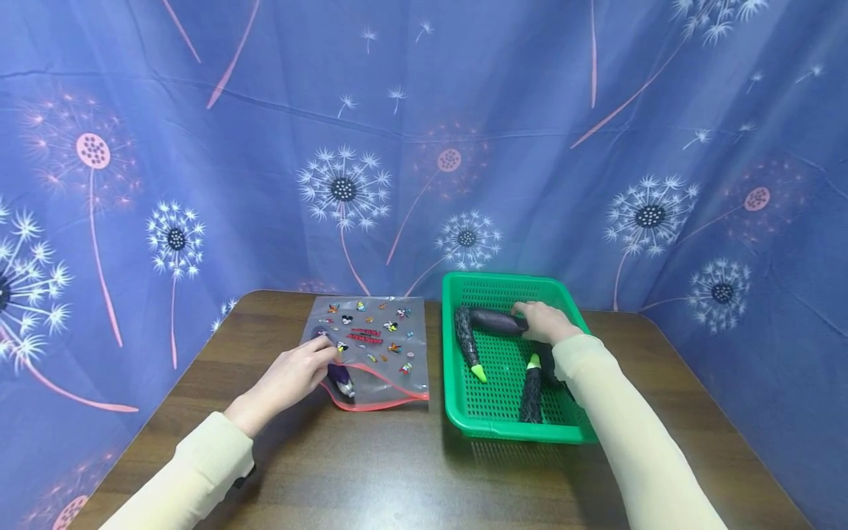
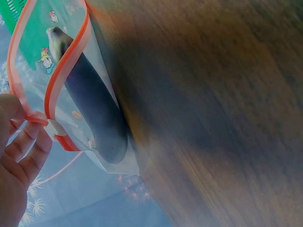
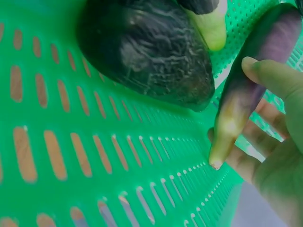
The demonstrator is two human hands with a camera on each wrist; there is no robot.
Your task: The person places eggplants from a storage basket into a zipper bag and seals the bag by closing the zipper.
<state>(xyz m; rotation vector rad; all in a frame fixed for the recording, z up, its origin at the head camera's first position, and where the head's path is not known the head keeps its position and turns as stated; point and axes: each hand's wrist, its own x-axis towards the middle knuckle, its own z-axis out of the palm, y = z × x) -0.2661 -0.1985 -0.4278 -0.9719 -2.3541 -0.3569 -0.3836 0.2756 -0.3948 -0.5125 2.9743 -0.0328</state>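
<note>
My left hand (image 1: pixel 297 377) pinches the red zip edge of a clear printed zip bag (image 1: pixel 414 346) lying on the table. In the left wrist view the bag's mouth gapes, and a white slider (image 2: pixel 57 127) sits beside my fingers. Inside the bag lies one dark purple eggplant (image 2: pixel 97 109). Over at the green basket (image 1: pixel 506 277), my right hand (image 1: pixel 546 324) grips a smooth purple eggplant (image 3: pixel 270 42) near its pale stem end, thumb on one side and fingers on the other. Wrinkled dark eggplants (image 1: pixel 466 338) lie around it, one partly hidden under my right forearm.
The basket's slotted wall (image 3: pixel 118 156) rises beside my right hand. Bag and basket stand side by side on a brown wooden table (image 1: pixel 371 464). A blue dandelion-print cloth (image 1: pixel 411 147) hangs behind and along the sides of the table.
</note>
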